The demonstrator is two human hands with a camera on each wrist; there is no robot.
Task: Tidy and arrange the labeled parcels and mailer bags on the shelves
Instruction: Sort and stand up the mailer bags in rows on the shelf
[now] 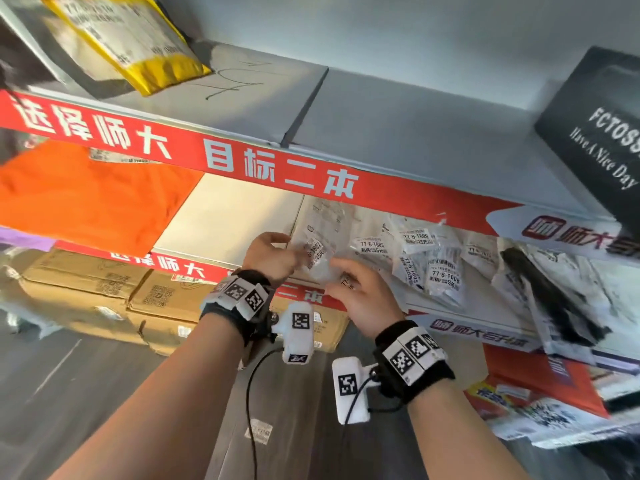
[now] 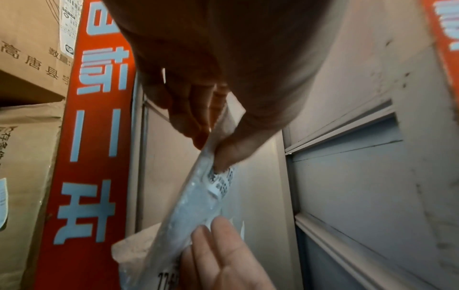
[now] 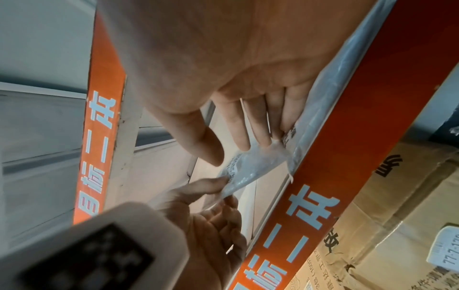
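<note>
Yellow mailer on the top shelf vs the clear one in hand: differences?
The yellow mailer is opaque; the clear mailer is see-through. The yellow mailer lies untouched on the top shelf; the clear mailer is pinched by the left hand, with the right hand flat against it. Both carry printed labels.

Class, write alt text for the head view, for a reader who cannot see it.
Two bare hands work on a clear mailer bag at the edge of a middle shelf: the left hand pinches it, and the right hand touches it with straight fingers. More labeled bags lie to the right, under a red banner.
</note>
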